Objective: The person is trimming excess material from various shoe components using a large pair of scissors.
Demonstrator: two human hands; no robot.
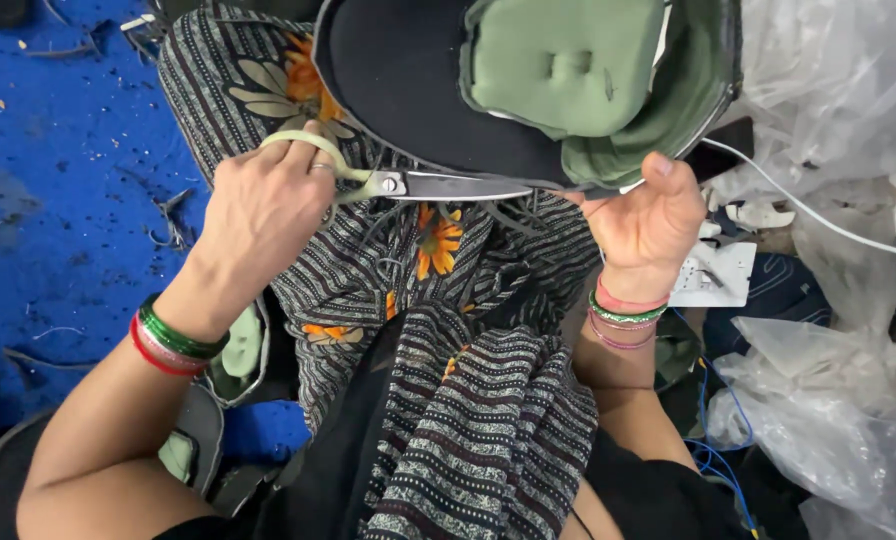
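Left hand point(263, 205) grips scissors point(408, 183) by pale green handles, blades along edge of black padded piece point(408, 80). Right hand point(648, 225) pinches that piece's lower edge, green padding point(568, 65) inside.

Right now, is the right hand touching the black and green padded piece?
Touching. The head view shows the right hand pinching the lower edge of the padded piece, thumb on top.

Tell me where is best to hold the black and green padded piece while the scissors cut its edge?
Probably grip the padded piece at its lower rim, coming from below on the right, where the right hand pinches it. The scissors in the left hand run along that rim from the left.
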